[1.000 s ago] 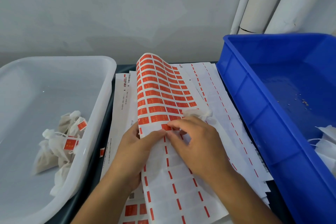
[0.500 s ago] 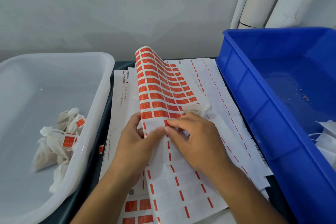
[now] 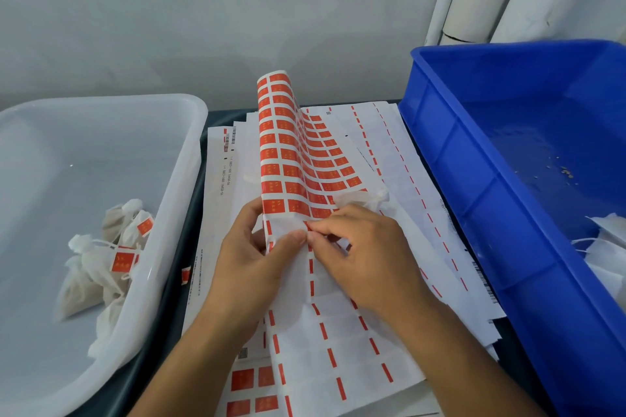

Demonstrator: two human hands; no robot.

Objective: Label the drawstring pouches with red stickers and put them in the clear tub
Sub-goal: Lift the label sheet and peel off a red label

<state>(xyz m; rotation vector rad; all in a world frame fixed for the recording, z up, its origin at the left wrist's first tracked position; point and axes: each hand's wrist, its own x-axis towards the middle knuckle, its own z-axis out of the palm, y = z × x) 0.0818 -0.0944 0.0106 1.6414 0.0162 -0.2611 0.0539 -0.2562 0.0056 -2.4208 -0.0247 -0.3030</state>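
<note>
Right now both hands meet at the middle of the sticker sheet (image 3: 291, 159), whose far part curls upward while the near part, already stripped of labels, lies flat on a stack of used sheets (image 3: 399, 159). Left hand (image 3: 250, 261) pinches the sheet's left edge, thumb on top and fingers curled behind. Right hand (image 3: 366, 254) pinches with thumb and forefinger at a red sticker (image 3: 310, 225) on the lowest full row, touching the left thumb. A white pouch (image 3: 364, 198) lies on the sheet just beyond the right knuckles. Over on the left, the clear tub (image 3: 176, 186) holds several labelled pouches (image 3: 101, 257) heaped against its near right wall. On the right stands a blue bin (image 3: 474, 179) with more white pouches (image 3: 606, 247) at its near end
</note>
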